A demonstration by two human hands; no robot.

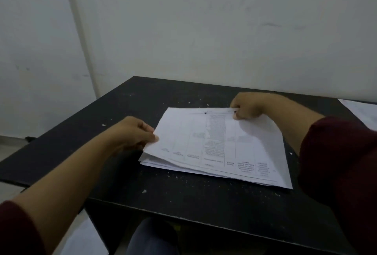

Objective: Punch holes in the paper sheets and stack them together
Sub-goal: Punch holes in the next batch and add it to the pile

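Note:
A stack of white printed paper sheets (pixel 220 144) lies on the black table (pixel 183 193), with two punched holes near its far edge. The top sheet is lifted slightly at the near left corner. My left hand (pixel 136 134) pinches the left edge of the upper sheets. At the far right corner, my right hand (pixel 247 106) grips the stack with curled fingers. No hole punch is in view.
Small white paper scraps are scattered over the table. Another white sheet (pixel 361 112) lies at the table's far right edge. A pale wall stands right behind the table. More paper (pixel 85 240) lies on the floor below left.

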